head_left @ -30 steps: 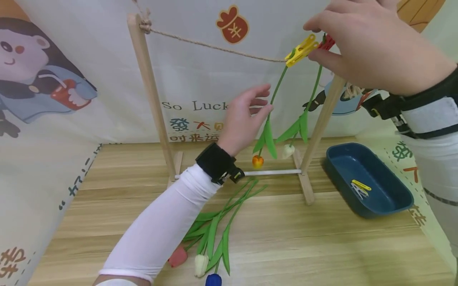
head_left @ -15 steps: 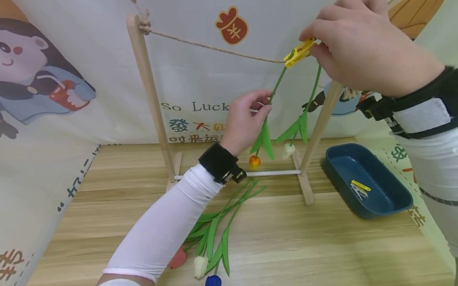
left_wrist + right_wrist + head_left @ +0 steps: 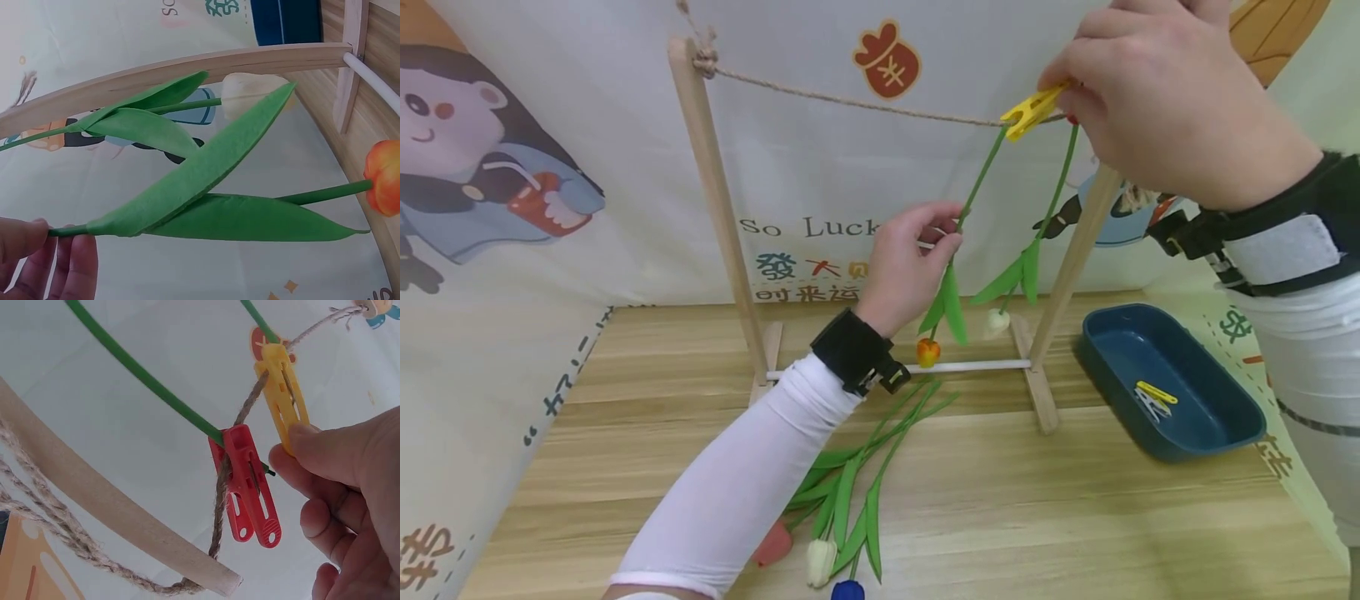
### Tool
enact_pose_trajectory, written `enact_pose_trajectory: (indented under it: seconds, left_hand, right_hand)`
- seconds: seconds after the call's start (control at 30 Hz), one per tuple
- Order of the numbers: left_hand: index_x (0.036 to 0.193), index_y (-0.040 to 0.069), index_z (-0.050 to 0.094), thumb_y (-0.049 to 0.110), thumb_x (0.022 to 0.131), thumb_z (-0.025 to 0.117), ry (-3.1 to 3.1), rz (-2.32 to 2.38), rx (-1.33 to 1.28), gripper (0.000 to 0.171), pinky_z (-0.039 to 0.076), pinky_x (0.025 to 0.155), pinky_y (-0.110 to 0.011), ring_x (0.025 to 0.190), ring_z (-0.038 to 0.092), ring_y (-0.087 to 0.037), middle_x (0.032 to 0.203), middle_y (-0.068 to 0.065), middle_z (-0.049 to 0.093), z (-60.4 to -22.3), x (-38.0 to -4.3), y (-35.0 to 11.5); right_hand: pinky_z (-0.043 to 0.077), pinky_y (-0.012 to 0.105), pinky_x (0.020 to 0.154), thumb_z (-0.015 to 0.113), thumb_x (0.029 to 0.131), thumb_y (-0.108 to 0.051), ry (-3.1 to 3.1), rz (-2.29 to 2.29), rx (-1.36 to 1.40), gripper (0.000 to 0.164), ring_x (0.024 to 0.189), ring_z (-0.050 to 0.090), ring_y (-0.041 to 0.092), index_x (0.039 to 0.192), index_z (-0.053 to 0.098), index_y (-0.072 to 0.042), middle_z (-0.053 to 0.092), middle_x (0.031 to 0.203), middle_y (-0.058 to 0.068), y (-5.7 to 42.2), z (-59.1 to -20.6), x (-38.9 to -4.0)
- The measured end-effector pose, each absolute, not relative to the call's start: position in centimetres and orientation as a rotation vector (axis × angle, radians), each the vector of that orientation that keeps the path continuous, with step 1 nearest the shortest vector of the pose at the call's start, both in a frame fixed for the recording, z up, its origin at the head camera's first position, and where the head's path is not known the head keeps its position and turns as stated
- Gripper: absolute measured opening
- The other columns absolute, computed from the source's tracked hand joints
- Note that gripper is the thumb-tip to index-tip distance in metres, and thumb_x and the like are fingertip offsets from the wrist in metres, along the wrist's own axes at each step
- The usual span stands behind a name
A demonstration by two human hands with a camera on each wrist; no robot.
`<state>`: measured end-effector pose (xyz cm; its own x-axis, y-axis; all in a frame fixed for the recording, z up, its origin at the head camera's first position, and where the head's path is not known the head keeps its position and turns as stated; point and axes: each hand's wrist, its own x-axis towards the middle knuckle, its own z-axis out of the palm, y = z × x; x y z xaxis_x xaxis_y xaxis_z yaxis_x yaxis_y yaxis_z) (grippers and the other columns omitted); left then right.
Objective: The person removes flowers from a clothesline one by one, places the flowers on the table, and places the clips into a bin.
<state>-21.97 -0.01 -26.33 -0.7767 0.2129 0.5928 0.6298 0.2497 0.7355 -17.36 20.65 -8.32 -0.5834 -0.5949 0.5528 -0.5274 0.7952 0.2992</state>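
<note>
My right hand [image 3: 1172,100] pinches the handle end of a yellow clothespin [image 3: 1032,112] between thumb and forefinger. That clothespin is on the twine [image 3: 850,102], with the top of a green stem at its nose. From it an orange-yellow artificial tulip [image 3: 928,352] hangs head down. My left hand [image 3: 910,262] pinches this tulip's stem above its leaves, as the left wrist view also shows. To the right, a white tulip [image 3: 997,322] hangs upside down from a red clothespin [image 3: 247,481], which the right hand mostly hides in the head view.
The twine spans a wooden frame [image 3: 715,183] with a white bottom rod [image 3: 973,366]. Pink, white and blue tulips [image 3: 848,590] lie on the wooden tabletop [image 3: 1037,517] in front. A dark blue tray [image 3: 1217,421] at right holds yellow and pale clothespins [image 3: 1156,392].
My right hand has closed its fingers on the yellow clothespin's handles. My left hand has taken the orange tulip's stem and moved slightly down, so the flower head has swung left.
</note>
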Motion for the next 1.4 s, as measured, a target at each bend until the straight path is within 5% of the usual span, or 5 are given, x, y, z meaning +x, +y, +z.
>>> enact_pose_trajectory:
  seconds: [0.4,0.7,1.4]
  left_hand:
    - [0.129,0.001,0.072,0.0,0.102,0.07,-2.202,-1.554,-0.756,0.028,0.059,0.081,-0.028,0.096,0.067,-0.02,0.108,-0.009,0.071,-27.3,-20.7,-1.7]
    - [0.127,0.002,0.073,-0.001,0.099,0.073,-2.268,-1.564,-0.729,0.028,0.06,0.082,-0.03,0.092,0.068,-0.019,0.104,-0.008,0.072,-28.1,-19.3,-3.7]
    - [0.139,-0.001,0.063,-0.006,0.098,0.071,-2.524,-1.875,-0.66,0.042,0.065,0.074,-0.039,0.084,0.072,-0.027,0.103,-0.013,0.069,-32.9,-16.1,-6.4]
  right_hand:
    - [0.013,0.058,0.122,0.063,0.104,0.002,-2.263,-0.046,0.767,0.023,0.118,0.043,0.051,0.125,0.067,0.011,0.062,0.116,0.031,21.5,-9.2,-16.4]
    - [0.018,0.061,0.088,0.071,0.099,0.002,-2.168,0.019,0.868,0.036,0.112,0.042,0.049,0.134,0.065,0.007,0.062,0.124,0.03,22.6,-11.6,-15.2]
    - [0.02,0.063,0.078,0.082,0.085,-0.002,-2.29,0.2,0.797,0.043,0.103,0.047,0.05,0.127,0.071,0.003,0.067,0.117,0.028,27.0,-19.7,-11.7]
